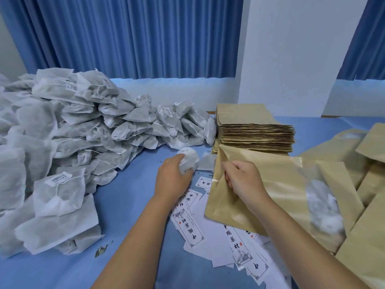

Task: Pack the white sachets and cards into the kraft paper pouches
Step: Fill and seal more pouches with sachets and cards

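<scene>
My left hand grips a crumpled white sachet just left of the mouth of a kraft paper pouch. My right hand pinches the pouch's open left edge, holding it up over the table. White sachet material shows through the pouch's clear window. Printed white cards lie scattered under my forearms and under the pouch. A big heap of white sachets fills the left side.
A neat stack of flat kraft pouches stands behind the held pouch. More kraft pouches are piled on the right. The table has a blue cover. A dry leaf lies near the front. Blue curtains hang behind.
</scene>
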Tool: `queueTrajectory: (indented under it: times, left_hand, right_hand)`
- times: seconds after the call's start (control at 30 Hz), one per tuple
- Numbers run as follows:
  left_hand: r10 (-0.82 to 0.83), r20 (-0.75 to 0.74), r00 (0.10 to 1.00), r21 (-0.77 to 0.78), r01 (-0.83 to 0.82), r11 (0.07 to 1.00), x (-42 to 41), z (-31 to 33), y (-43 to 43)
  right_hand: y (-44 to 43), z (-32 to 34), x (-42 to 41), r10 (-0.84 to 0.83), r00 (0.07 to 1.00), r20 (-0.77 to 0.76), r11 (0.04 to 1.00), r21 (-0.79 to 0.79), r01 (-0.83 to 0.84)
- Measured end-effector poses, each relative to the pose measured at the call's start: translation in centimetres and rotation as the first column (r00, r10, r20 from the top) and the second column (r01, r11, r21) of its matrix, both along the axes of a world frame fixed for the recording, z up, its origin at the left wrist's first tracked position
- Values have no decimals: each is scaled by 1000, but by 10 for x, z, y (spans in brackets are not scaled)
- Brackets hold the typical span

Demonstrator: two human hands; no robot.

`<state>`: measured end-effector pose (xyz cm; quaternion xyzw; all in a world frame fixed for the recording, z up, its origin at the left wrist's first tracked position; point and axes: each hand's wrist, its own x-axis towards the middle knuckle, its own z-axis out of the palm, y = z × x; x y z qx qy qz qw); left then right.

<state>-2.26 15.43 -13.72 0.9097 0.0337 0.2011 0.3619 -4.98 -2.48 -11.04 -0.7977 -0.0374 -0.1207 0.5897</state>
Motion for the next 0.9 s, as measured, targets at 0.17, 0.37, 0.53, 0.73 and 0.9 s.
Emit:
queueTrajectory:
  times: [0.17, 0.37, 0.53, 0.73, 0.9]
  left_hand:
    - [-348, 30, 937, -498, 316, 808, -21, 32, -7]
    - [-552, -119, 825, -377, 477, 794, -30, 20, -33]
    - [-477, -15, 879, -57, 476, 878, -30, 13, -45]
    - [-466, -144, 873, -65, 461, 885, -21, 21, -46]
    - [-453, -178, 874, 91, 473, 877, -17, 15, -47]
  right_hand:
    - [0, 2, -1, -8, 1000, -3, 999, 41, 8]
    - [4, 11, -4, 18, 999, 41, 997, 78, -21]
    - [14, 10, -13, 90, 993, 73, 996, 2, -90]
    - [20, 17, -21, 159, 987, 8, 977, 143, -159]
    - [27, 15, -27, 217, 976, -21, 966, 147, -212]
